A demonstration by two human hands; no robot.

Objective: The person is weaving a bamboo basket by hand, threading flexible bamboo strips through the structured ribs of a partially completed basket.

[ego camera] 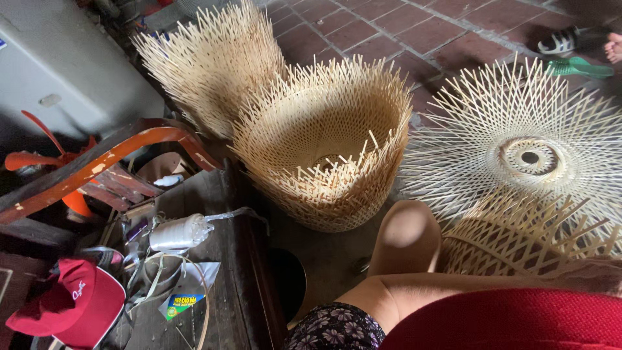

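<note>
Bamboo lampshade frame (518,243) rests on lap; neither hand visible, grip unknown. Unsupported, it could slide onto flat woven disc (528,149), bending splints.

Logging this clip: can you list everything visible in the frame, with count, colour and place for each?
woven bamboo baskets: two stacks, pale straw, centre and upper left on the floor
flat woven bamboo disc: one, pale, right, on the brick floor
partly woven bamboo piece: one, pale, lower right, over the lap
spool of string: one, white, on the dark wooden bench
cap: one, red, lower left
curved wooden chair frame: one, orange-brown, left
fan blades: red-orange, far left
sandals: two, one white-black, one green, top right
knee: one, bare, lower centre
hands: neither in view
</note>
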